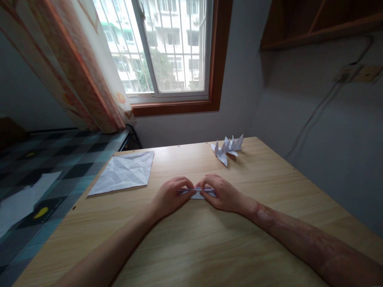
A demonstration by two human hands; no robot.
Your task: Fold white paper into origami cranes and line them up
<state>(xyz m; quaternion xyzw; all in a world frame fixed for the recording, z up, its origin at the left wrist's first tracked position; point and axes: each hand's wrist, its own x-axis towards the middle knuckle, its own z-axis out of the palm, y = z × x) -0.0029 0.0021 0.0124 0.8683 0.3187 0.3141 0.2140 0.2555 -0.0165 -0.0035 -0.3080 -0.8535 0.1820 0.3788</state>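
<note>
A small folded piece of white paper (pixel 197 195) lies on the middle of the wooden table (pixel 185 243), pinched between my two hands. My left hand (pixel 173 196) grips its left side with thumb and fingers closed. On the right side, my right hand (pixel 220 193) pinches the paper the same way, its fingertips close to those of my left. The fingers cover much of the paper, so its full shape is hidden.
Folded paper cranes (pixel 226 150) stand near the table's far right edge. A creased white sheet (pixel 125 172) lies at the far left. Beside the table, a bed with a checked cover (pixel 80 147) holds loose white paper (pixel 20 203). A window (pixel 179 52) is ahead.
</note>
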